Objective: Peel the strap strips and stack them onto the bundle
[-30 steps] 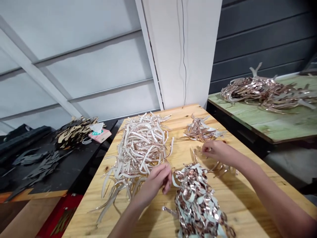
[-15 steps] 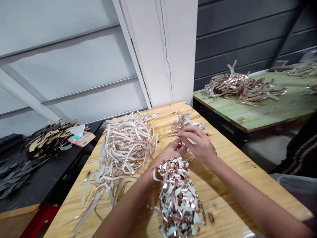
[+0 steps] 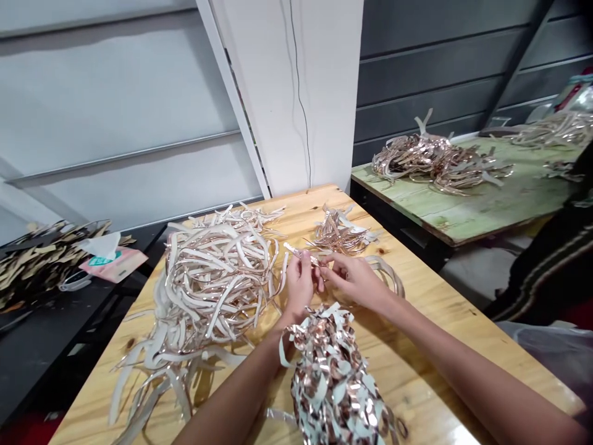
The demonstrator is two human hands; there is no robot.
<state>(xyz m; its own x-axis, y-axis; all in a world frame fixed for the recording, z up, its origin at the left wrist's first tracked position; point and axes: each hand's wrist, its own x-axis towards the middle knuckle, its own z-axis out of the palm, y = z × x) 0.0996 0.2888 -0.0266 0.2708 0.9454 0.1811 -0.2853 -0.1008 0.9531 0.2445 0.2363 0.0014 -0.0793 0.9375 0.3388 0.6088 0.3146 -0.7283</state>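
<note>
My left hand (image 3: 301, 283) pinches a thin shiny rose-gold strip (image 3: 293, 250), whose end sticks out past the thumb. Close against it, the bent fingers of my right hand (image 3: 356, 282) grip the same strip. What lies between the fingertips is partly hidden. Below both hands, between my forearms, stands a bundle of curled rose-gold and pale strips (image 3: 331, 377). A curved loop of strip (image 3: 391, 275) shows just behind my right hand. Beyond my hands lies a small heap of shiny strips (image 3: 341, 233).
A large pile of white and rose-gold strips (image 3: 222, 272) covers the left of the wooden table (image 3: 445, 377). A black table (image 3: 41, 346) holds a tissue box (image 3: 115, 264). Another strip pile (image 3: 435, 157) lies on the green table (image 3: 467, 213). A dark-clothed person (image 3: 546, 247) is at right.
The camera view has shifted a little. My hands have come lower and left relative to the small heap, and the left thumb now points up with the strip end showing beyond it.
</note>
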